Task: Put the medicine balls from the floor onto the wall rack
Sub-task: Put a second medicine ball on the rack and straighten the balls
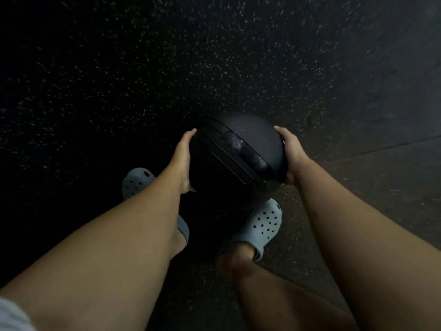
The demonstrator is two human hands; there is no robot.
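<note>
The left hand (pixel 182 161) at nine o'clock and the right hand (pixel 292 155) at three o'clock grasp the black medicine ball (pixel 236 158) above the speckled floor (pixel 167 68).

I count 1 black round medicine ball (pixel 237 158) w/ glossy grooved bands across it. 2 bare hands on it: left hand (pixel 183 163) and right hand (pixel 291 155), one per side. 2 pale blue perforated foam clogs, left clog (pixel 137 182) and right clog (pixel 265 223). 1 dark speckled rubber floor (pixel 143 68), w/ 1 seam line (pixel 391 145) I can make out at right.
</note>
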